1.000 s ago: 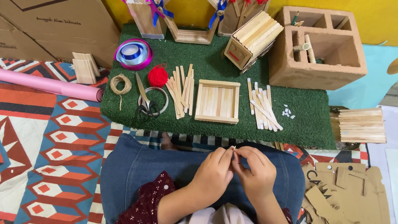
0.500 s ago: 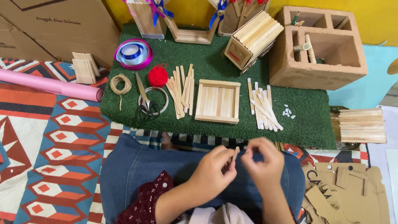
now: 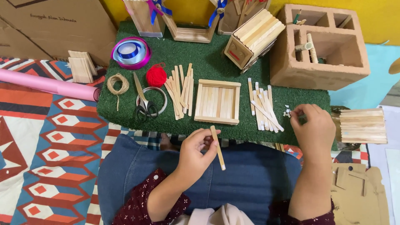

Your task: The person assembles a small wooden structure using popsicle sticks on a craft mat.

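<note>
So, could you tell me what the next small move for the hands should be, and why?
Probably pinch one of the small white beads and carry it back to the stick. The right hand has its fingertips at that little cluster on the green mat, while the left hand holds the wooden stick over the lap, bare and apparently waiting.

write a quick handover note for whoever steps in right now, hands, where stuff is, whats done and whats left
Left hand: holds one flat wooden craft stick over the lap, tilted, clear of the mat.
Right hand: fingertips on the small white beads at the green turf mat edge; a grip cannot be told.
On the mat: square stick-built tray, loose white-tipped sticks, plain stick pile, scissors, red yarn ball.
Done: tray assembled.
Left: the held stick looks bare, not yet joined to anything.
</note>
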